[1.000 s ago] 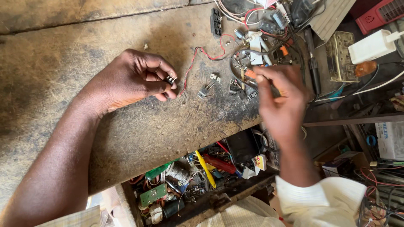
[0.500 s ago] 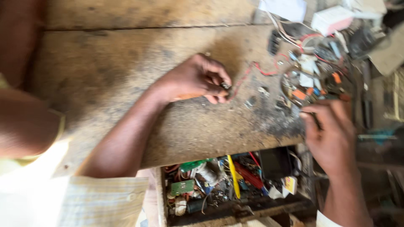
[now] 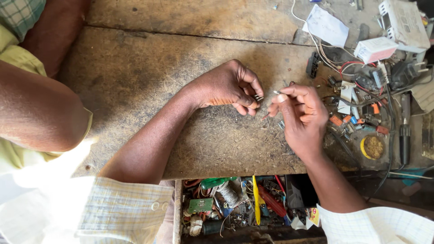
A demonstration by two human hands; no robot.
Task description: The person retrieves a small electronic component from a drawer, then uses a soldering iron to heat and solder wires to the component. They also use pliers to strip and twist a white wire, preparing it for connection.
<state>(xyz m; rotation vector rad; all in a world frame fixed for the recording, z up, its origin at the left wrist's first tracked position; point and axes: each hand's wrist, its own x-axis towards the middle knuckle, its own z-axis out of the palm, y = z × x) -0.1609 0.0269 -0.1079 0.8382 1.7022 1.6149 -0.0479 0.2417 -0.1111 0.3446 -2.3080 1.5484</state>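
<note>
Nearest the camera, both forearms reach up from rolled checked sleeves across an open drawer (image 3: 239,208) crammed with wires, a green circuit board and a yellow tool. The left hand (image 3: 228,88) lies knuckles-up on the worn wooden bench (image 3: 149,68), fingers curled in, pinching a small dark component (image 3: 258,97) between thumb and fingertips. Just beside it the right hand (image 3: 300,113) is turned inward, narrowly closed, thumb and forefinger nipping a thin metal lead (image 3: 276,92) that points at the component. Farther right sit a clutter of electronic parts (image 3: 361,113), a round yellow tin (image 3: 372,147) and white boxes (image 3: 377,49). Another person's bare arm (image 3: 36,113) rests at far left.
</note>
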